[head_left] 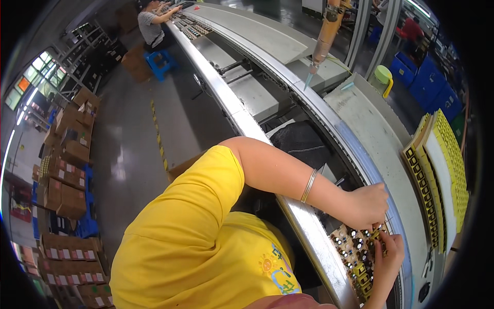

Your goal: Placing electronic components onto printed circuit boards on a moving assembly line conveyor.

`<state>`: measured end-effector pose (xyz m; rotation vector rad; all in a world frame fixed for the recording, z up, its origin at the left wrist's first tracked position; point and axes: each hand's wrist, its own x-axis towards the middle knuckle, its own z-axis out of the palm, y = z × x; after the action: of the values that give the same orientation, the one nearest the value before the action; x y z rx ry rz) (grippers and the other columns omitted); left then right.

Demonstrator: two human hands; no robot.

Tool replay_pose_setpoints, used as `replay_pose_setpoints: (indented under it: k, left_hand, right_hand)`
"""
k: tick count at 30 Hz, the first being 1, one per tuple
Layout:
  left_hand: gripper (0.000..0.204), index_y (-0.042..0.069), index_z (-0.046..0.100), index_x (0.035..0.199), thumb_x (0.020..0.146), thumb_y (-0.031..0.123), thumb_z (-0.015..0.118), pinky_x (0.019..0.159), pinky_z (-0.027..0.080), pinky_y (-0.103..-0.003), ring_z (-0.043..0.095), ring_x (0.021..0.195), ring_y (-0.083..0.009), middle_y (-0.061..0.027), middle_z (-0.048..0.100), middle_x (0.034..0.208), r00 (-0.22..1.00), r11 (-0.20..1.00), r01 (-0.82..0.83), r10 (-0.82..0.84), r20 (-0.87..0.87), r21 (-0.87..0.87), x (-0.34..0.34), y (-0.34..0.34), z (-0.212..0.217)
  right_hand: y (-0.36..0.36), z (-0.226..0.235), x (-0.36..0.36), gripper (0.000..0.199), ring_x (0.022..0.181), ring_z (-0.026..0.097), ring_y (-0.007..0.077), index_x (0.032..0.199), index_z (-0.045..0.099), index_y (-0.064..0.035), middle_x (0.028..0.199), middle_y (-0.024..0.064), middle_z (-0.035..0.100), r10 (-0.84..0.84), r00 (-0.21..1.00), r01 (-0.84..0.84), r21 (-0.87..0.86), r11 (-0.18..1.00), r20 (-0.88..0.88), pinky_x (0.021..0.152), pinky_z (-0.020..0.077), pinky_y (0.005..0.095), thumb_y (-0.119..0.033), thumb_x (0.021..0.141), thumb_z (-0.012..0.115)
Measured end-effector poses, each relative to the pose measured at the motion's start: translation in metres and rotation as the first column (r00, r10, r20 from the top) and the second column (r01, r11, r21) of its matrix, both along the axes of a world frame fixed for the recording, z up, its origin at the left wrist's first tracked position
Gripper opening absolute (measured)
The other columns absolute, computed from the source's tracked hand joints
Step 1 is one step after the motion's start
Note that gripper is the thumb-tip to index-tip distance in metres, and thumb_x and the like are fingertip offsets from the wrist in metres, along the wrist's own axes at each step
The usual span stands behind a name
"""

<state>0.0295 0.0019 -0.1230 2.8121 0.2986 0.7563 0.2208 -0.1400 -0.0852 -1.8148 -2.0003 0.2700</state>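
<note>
Both my hands meet over a circuit board panel (355, 252) crowded with dark round components and yellow-framed parts, at the lower right on the conveyor line. My left hand (366, 205), with metal bangles (309, 186) on its wrist, is curled, its fingertips pointing down at the panel's far corner. Just nearer, my right hand (391, 251) has its fingers bent and drawn together among the yellow parts. Whatever the fingertips of either hand hold is too small and covered to make out.
The conveyor's metal rail (231, 105) runs to the far left, where a co-worker (152, 26) sits. Yellow component trays (437, 175) lean at the right. A hanging tool (324, 38) points down over the line. A green container (382, 76) and cardboard boxes (67, 175) stand farther off.
</note>
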Motion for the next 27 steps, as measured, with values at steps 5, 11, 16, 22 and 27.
replay_pose_setpoints:
  k: [5, 11, 16, 22, 27]
  left_hand:
    - [0.012, 0.02, 0.08, 0.079, 0.078, 0.033, 0.081, 0.088, 0.039, -0.038, 0.061, 0.091, -0.0198, 0.0029, 0.069, 0.079, 0.999, 0.996, 0.005, -0.01, 0.051, 0.094, 0.008, -0.002, -0.004]
    - [0.012, 0.022, 0.081, 0.076, 0.079, 0.034, 0.081, 0.089, 0.038, -0.04, 0.063, 0.091, -0.0204, 0.0023, 0.068, 0.076, 0.999, 0.991, -0.013, 0.008, 0.032, 0.132, 0.018, -0.007, -0.007]
    - [0.012, 0.022, 0.08, 0.074, 0.079, 0.034, 0.081, 0.088, 0.038, -0.04, 0.064, 0.087, -0.0204, 0.0023, 0.068, 0.075, 0.997, 0.995, 0.006, -0.013, 0.072, 0.096, 0.018, -0.007, -0.007]
    - [0.013, 0.022, 0.08, 0.075, 0.08, 0.034, 0.08, 0.088, 0.038, -0.04, 0.064, 0.086, -0.0203, 0.0024, 0.069, 0.075, 0.999, 0.994, -0.044, 0.046, -0.014, 0.096, 0.015, -0.014, -0.003]
    - [0.012, 0.023, 0.081, 0.076, 0.081, 0.034, 0.079, 0.089, 0.037, -0.039, 0.064, 0.088, -0.0201, 0.0031, 0.07, 0.078, 0.999, 0.994, -0.04, 0.039, 0.005, 0.1, 0.015, -0.016, -0.001]
  right_hand:
    - [-0.005, 0.003, 0.001, 0.023, 0.083, 0.06, 0.0319, 0.108, 0.069, 0.0055, 0.092, 0.0154, 0.06, 0.018, 1.0, -0.019, 0.06, 0.998, 0.009, 0.076, 0.0487, 0.039, 0.006, 0.085, 0.071]
    - [-0.01, 0.002, 0.012, 0.024, 0.084, 0.06, 0.0325, 0.109, 0.069, 0.0051, 0.093, 0.0159, 0.06, 0.031, 1.0, -0.03, 0.043, 0.999, -0.004, 0.076, 0.0488, 0.0395, 0.006, 0.086, 0.071]
    - [-0.011, 0.006, 0.006, 0.023, 0.085, 0.061, 0.0342, 0.109, 0.069, 0.0047, 0.093, 0.0163, 0.06, -0.028, 0.999, 0.027, 0.02, 0.999, 0.025, 0.076, 0.0489, 0.0411, 0.005, 0.086, 0.07]
    - [-0.017, 0.004, -0.009, 0.022, 0.086, 0.061, 0.0364, 0.109, 0.069, 0.0041, 0.093, 0.0165, 0.06, -0.109, 0.988, 0.101, 0.081, 0.992, 0.113, 0.076, 0.0491, 0.044, 0.004, 0.087, 0.07]
    - [-0.016, 0.003, -0.012, 0.023, 0.087, 0.06, 0.0347, 0.109, 0.07, 0.0036, 0.093, 0.0152, 0.058, -0.112, 0.973, 0.095, 0.09, 0.991, 0.201, 0.076, 0.0489, 0.0447, 0.005, 0.086, 0.07]
